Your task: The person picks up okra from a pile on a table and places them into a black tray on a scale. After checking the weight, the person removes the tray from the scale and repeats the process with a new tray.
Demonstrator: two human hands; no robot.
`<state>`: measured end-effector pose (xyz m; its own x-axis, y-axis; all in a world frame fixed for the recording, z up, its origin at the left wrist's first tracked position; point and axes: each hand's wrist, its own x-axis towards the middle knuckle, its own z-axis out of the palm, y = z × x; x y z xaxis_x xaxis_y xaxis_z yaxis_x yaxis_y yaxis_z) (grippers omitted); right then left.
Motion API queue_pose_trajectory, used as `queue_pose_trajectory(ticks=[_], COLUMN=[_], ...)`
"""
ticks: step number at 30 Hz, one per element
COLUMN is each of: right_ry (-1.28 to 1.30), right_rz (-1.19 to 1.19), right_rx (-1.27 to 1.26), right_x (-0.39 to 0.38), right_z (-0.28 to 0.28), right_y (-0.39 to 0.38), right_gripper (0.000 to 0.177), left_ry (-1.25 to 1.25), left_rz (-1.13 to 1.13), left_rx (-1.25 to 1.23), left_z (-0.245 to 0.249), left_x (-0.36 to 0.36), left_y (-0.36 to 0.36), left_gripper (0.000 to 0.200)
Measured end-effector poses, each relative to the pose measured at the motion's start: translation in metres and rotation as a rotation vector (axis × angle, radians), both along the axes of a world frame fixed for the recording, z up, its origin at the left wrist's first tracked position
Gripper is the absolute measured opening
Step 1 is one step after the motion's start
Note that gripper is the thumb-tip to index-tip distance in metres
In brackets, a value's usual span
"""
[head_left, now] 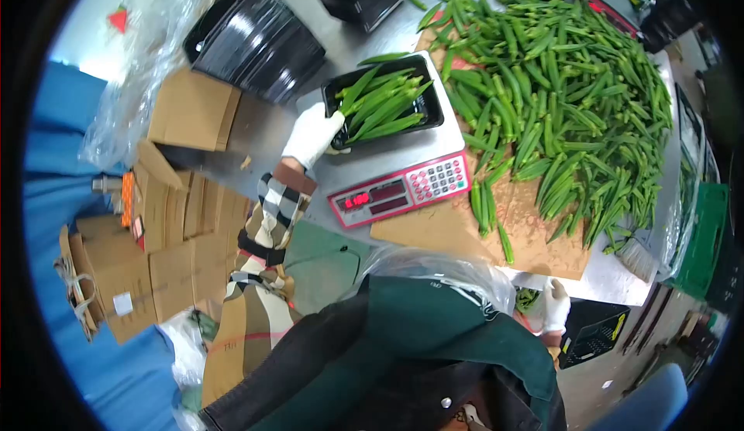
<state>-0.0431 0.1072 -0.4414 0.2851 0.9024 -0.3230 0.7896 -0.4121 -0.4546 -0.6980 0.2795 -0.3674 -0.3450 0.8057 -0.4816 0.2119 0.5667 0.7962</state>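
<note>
A black plastic tray [434,113] of green okra pods [386,104] rests on the white platform of a weighing scale [399,188] with a red-framed keypad and lit red digits. My left hand [314,134], in a white glove, grips the tray's left corner, fingers closed at its rim. My right hand [556,307], also gloved in white, hangs low beyond the table's front edge, beside a black crate [593,332]. Its fingers are too small and partly turned away to tell whether they hold anything.
A large heap of loose okra [550,98] covers brown cardboard [442,230] on the metal table. Stacked black trays [260,44] stand at the back left. Cardboard boxes [178,268] are piled to the left. A brush [637,259] lies at the table's right edge, near a green crate [701,237].
</note>
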Motion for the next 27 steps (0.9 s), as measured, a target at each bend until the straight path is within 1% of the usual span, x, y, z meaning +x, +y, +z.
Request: queue_pose_trajectory(ticks=[1, 2, 3, 4, 5, 7, 8, 9, 11, 13, 14, 15, 16, 17, 18, 19, 20, 21, 22, 24, 25, 26, 27], right_ry=[0.219, 0.163, 0.272, 0.310, 0.278, 0.137, 0.048, 0.016, -0.007, 0.005, 0.001, -0.022, -0.045, -0.036, -0.037, -0.041, -0.044, -0.048, -0.050, -0.038, -0.025, -0.011, -0.025], right_rz=[0.054, 0.054, -0.040, -0.119, 0.024, 0.031, 0.027, 0.018, 0.017, 0.014, 0.022, 0.007, -0.010, -0.018, -0.027, -0.040, -0.049, -0.051, -0.049, -0.053, -0.058, -0.064, -0.042], right_rx=[0.106, 0.041, 0.120, 0.028, 0.219, 0.141, 0.089, 0.065, 0.001, -0.057, -0.087, -0.114, -0.145, -0.156, -0.159, -0.173, -0.190, -0.169, -0.150, -0.147, -0.162, -0.178, -0.173], right_x=[-0.009, -0.045, -0.065, -0.092, -0.092, -0.137, -0.149, -0.151, -0.144, -0.140, -0.143, -0.145, -0.147, -0.149, -0.151, -0.153, -0.153, -0.153, -0.152, -0.152, -0.153, -0.153, -0.150], right_z=[-0.023, -0.007, -0.026, -0.017, -0.063, -0.042, -0.039, -0.035, -0.038, -0.038, -0.030, -0.030, -0.029, -0.024, -0.021, -0.017, -0.016, -0.017, -0.021, -0.022, -0.018, -0.016, -0.023], right_y=[0.009, 0.027, 0.033, 0.048, 0.049, 0.066, 0.075, 0.082, 0.089, 0.092, 0.094, 0.095, 0.096, 0.098, 0.098, 0.100, 0.101, 0.101, 0.100, 0.097, 0.099, 0.100, 0.098], right_gripper=[0.024, 0.022, 0.020, 0.019, 0.020, 0.021, 0.024, 0.028, 0.036, 0.037, 0.038, 0.038, 0.039, 0.041, 0.041, 0.041, 0.041, 0.042, 0.044, 0.044, 0.043, 0.043, 0.044], left_ry=[-0.004, -0.009, -0.265, -0.301, -0.337, -0.411, -0.145, 0.110, 0.539, 0.859, 0.537, 0.231, -0.303, -0.296, -0.333, -0.413, -0.491, -0.618, -0.660, -0.554, -0.487, -0.298, 0.175], left_rz=[-0.045, -0.089, 0.089, 0.074, 0.060, 0.031, -0.194, -0.354, -0.530, -0.618, -0.425, -0.185, 0.147, 0.142, 0.145, 0.128, 0.115, 0.040, -0.042, -0.167, -0.312, -0.343, -0.386], left_rx=[0.099, 0.197, 0.115, 0.139, 0.161, 0.175, 0.232, 0.364, 0.549, 0.512, 0.434, 0.397, 0.201, 0.107, 0.089, 0.114, 0.135, 0.122, 0.068, 0.135, 0.171, 0.298, 0.676], left_z=[-0.011, -0.023, 0.024, 0.026, 0.025, 0.035, 0.010, -0.014, -0.061, -0.054, -0.073, -0.091, -0.068, -0.067, -0.070, -0.082, -0.084, -0.087, -0.075, -0.036, -0.015, 0.012, 0.027], left_x=[-0.003, -0.007, 0.024, 0.029, 0.030, 0.039, 0.028, 0.021, 0.013, 0.036, 0.043, 0.049, 0.079, 0.087, 0.094, 0.099, 0.106, 0.109, 0.113, 0.122, 0.114, 0.112, 0.096], left_y=[0.008, 0.017, 0.026, 0.041, 0.057, 0.094, 0.124, 0.154, 0.219, 0.266, 0.294, 0.323, 0.327, 0.343, 0.352, 0.361, 0.360, 0.353, 0.345, 0.313, 0.297, 0.277, 0.255], left_gripper=[0.031, 0.025, 0.018, 0.017, 0.017, 0.019, 0.022, 0.026, 0.034, 0.036, 0.031, 0.027, 0.026, 0.029, 0.032, 0.031, 0.030, 0.035, 0.038, 0.035, 0.037, 0.035, 0.031])
